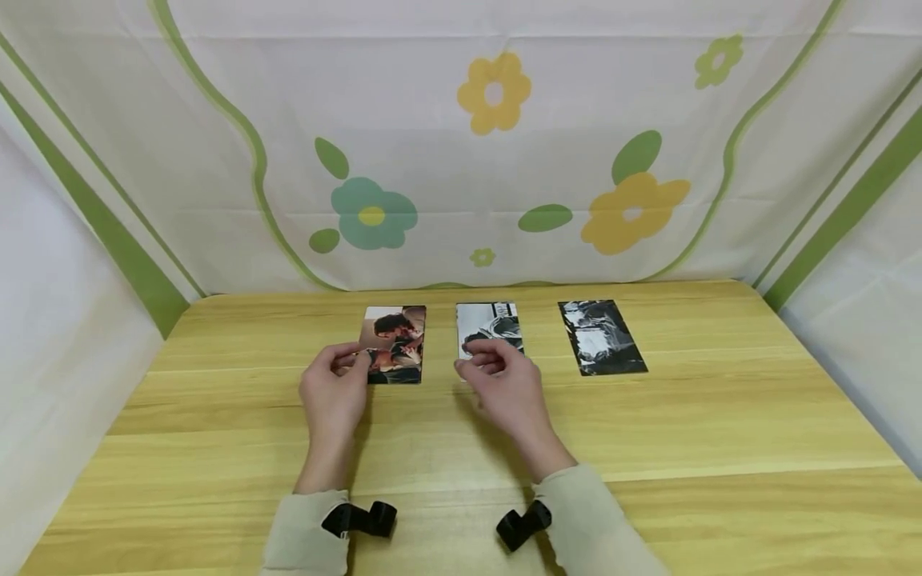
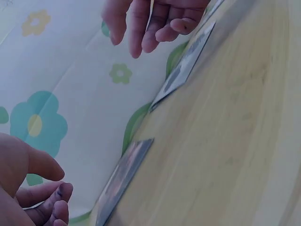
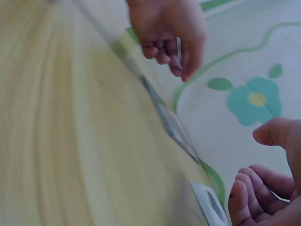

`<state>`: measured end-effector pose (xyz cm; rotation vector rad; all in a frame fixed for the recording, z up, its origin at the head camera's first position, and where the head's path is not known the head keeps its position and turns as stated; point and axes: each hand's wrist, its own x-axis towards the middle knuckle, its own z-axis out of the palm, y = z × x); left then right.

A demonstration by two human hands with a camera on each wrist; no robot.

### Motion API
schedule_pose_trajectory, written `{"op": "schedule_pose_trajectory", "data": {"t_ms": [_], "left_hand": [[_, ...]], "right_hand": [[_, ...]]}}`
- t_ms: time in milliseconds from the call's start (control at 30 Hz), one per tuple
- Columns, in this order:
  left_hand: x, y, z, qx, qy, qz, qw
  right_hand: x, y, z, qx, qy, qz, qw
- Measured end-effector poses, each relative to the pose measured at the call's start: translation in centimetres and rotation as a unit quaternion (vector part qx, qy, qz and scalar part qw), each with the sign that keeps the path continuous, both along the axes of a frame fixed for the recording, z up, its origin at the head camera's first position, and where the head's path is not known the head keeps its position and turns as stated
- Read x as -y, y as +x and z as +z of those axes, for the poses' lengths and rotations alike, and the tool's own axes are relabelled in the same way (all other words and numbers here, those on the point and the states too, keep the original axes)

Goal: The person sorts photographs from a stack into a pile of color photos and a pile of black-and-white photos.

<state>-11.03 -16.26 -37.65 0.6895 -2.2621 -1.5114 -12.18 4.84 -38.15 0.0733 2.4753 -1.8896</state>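
Three picture cards lie spaced in a row on the wooden table. My left hand [image 1: 333, 394] hovers at the lower left of the colour card [image 1: 406, 340], covering part of its edge. My right hand [image 1: 510, 390] is over the lower part of the middle black-and-white card [image 1: 479, 318]. Further right, a dark black-and-white card [image 1: 605, 340] lies untouched by either hand. In the left wrist view, a gap separates the left thumb from the loosely bent fingers [image 2: 44, 202], with nothing between them. Likewise, the right wrist view shows the right hand [image 3: 275, 188] loosely bent and holding nothing.
The table [image 1: 446, 448] is light wood and reaches back to a white cloth [image 1: 432, 48] printed with flowers. White cloth sides flank it left and right. A black strap mount [image 1: 367, 520] sits on the left wrist, another [image 1: 522, 526] on the right.
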Motion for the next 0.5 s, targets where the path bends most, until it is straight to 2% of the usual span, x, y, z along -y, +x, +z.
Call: {"op": "schedule_pose_trajectory", "data": {"t_ms": [267,500], "left_hand": [[-1.9,0.3,0.6,-0.005,0.017,-0.067,0.9976],[-3.5,0.6,0.6,-0.003,0.01,-0.095,0.9954]], "right_hand": [[-4.3,0.0,0.6,0.013,0.012,-0.024,1.0],[-6.8,-0.2,0.9,0.02,0.027,-0.051,0.998]]}}
